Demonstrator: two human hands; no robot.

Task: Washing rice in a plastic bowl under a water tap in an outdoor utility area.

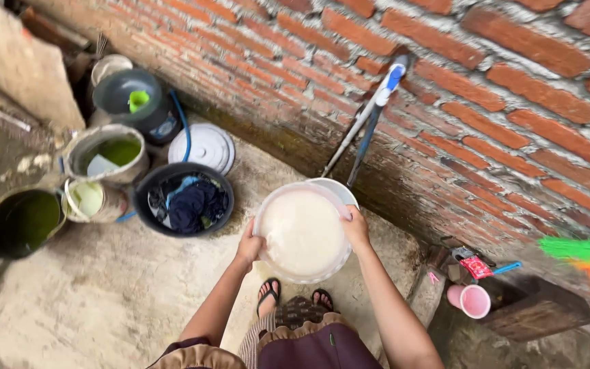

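Hands, left [248,244] and right [356,227], curl their fingers over opposite rims of a white bowl [303,232] of cloudy water held above the concrete floor [104,301]; likely heavy, sloshing and slippery when wet. Beyond: black tub [184,199] of clothes, brick wall [486,89].

Left hand: the left hand [248,247] grips the left rim of a white bowl [302,232] full of cloudy white liquid.
Right hand: the right hand [356,229] holds the right rim, touching a second white dish [339,189] behind it.
Tap: a white and blue tap [384,85] juts from the brick wall [513,102] above the bowl.
Left side: a black tub [184,199] holds dark clothes; nearby buckets [107,154] hold green water.
Right side: a pink cup [471,301] lies on its side near a wooden block [541,311].
Feet: sandalled feet [268,294] stand on the concrete floor [104,294].
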